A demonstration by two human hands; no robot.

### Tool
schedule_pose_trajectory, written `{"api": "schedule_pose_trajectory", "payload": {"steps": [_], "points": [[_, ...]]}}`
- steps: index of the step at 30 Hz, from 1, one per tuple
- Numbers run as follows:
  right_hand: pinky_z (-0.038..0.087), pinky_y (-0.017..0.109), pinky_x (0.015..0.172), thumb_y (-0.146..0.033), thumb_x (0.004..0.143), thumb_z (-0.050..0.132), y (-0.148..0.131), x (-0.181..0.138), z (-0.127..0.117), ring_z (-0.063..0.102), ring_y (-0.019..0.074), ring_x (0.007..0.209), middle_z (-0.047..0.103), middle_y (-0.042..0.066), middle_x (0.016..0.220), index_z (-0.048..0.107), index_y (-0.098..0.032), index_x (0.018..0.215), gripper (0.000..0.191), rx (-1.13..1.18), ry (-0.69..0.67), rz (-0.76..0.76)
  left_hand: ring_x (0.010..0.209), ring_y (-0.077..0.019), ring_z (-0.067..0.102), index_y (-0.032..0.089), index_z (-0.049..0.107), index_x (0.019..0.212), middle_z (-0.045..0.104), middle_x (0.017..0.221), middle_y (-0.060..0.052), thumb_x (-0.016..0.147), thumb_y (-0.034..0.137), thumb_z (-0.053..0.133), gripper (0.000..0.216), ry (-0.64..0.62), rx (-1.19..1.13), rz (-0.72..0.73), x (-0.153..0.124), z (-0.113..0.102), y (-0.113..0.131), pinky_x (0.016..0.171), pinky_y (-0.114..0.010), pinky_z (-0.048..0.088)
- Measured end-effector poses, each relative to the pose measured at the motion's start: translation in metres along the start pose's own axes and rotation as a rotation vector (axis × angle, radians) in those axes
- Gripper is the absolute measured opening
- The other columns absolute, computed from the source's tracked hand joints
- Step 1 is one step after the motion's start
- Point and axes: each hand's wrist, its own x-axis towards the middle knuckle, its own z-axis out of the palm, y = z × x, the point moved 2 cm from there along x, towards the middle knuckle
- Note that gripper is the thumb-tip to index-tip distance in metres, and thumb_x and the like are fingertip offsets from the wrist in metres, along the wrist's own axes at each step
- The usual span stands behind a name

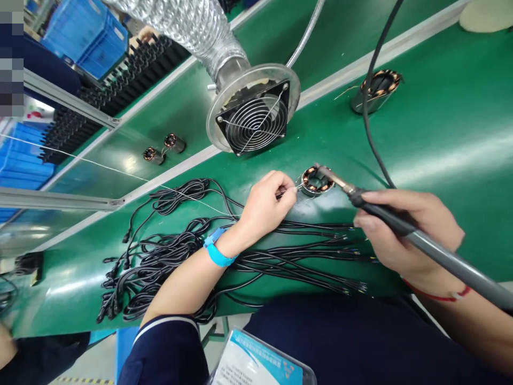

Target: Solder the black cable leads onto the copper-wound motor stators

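The small motor stator [317,181] is a short metal cylinder ringed with copper-coloured windings around a dark centre, lying tilted on the green table [441,139] just below the round fan. The soldering iron [404,224] has a grey handle and a slim metal tip, angled up-left so that the tip meets the stator's upper rim. A thin wire [290,190] runs level to the stator's left edge, pinched at its end. Black cables [288,251] lie spread just below the stator.
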Motion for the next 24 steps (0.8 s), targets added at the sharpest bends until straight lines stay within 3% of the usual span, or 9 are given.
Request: {"api": "schedule_pose_trajectory", "payload": {"steps": [3, 7, 13, 24], "points": [[0.056, 0.026, 0.049, -0.023, 0.09, 0.069, 0.001, -0.0044, 0.0001, 0.064, 0.0138, 0.052, 0.075, 0.002, 0.087, 0.071, -0.026, 0.11, 0.021, 0.011, -0.019, -0.018, 0.07, -0.0116, 0.052, 0.02, 0.05, 0.071, 0.057, 0.071, 0.002, 0.083, 0.009, 0.059, 0.018, 0.007, -0.015, -0.005, 0.0004, 0.0013, 0.0006, 0.068, -0.025, 0.043], [0.056, 0.024, 0.051, -0.023, 0.092, 0.065, -0.0003, -0.0009, 0.0026, 0.064, 0.012, 0.051, 0.075, 0.002, 0.085, 0.07, -0.025, 0.102, 0.012, -0.025, -0.071, -0.029, 0.07, -0.0116, 0.053, 0.02, 0.05, 0.071, 0.056, 0.07, 0.003, 0.083, 0.009, 0.058, 0.018, 0.021, -0.037, -0.009, 0.0002, 0.0028, -0.0008, 0.068, -0.025, 0.042], [0.046, 0.021, 0.038, -0.023, 0.091, 0.066, 0.0005, -0.0017, 0.0041, 0.063, 0.0111, 0.048, 0.075, 0.002, 0.084, 0.069, -0.024, 0.102, 0.012, 0.019, -0.075, 0.001, 0.07, -0.0113, 0.052, 0.02, 0.051, 0.072, 0.055, 0.069, 0.003, 0.084, 0.01, 0.058, 0.017, 0.033, -0.064, 0.017, 0.0004, 0.0033, -0.0025, 0.067, -0.025, 0.041], [0.048, 0.021, 0.042, -0.024, 0.092, 0.067, 0.0052, -0.0071, 0.0035, 0.065, 0.0111, 0.054, 0.075, 0.004, 0.085, 0.068, -0.021, 0.105, 0.013, 0.023, -0.076, -0.003, 0.068, -0.0104, 0.052, 0.019, 0.052, 0.073, 0.055, 0.07, 0.003, 0.085, 0.009, 0.058, 0.016, 0.036, -0.064, 0.005, -0.0005, 0.0033, -0.0016, 0.066, -0.025, 0.041]]}}
